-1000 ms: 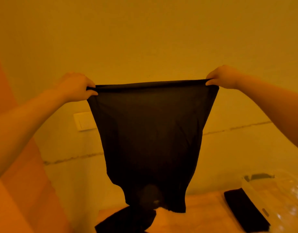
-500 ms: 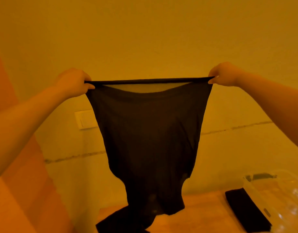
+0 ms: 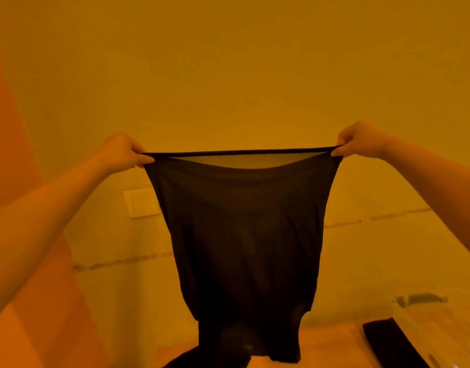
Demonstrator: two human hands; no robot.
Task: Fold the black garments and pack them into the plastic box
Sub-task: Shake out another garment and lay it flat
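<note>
Both hands pinch the black garment (image 3: 244, 235): left hand (image 3: 122, 152) and right hand (image 3: 361, 139) closed on opposite hem corners, holding it taut and raised, I judge, to square it for folding. Plastic box (image 3: 438, 328) waits lower right.

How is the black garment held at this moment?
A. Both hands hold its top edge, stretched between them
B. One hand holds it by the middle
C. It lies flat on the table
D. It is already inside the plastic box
A: the left hand and the right hand each pinch one end of the top edge, and the black garment hangs down between them.
</note>
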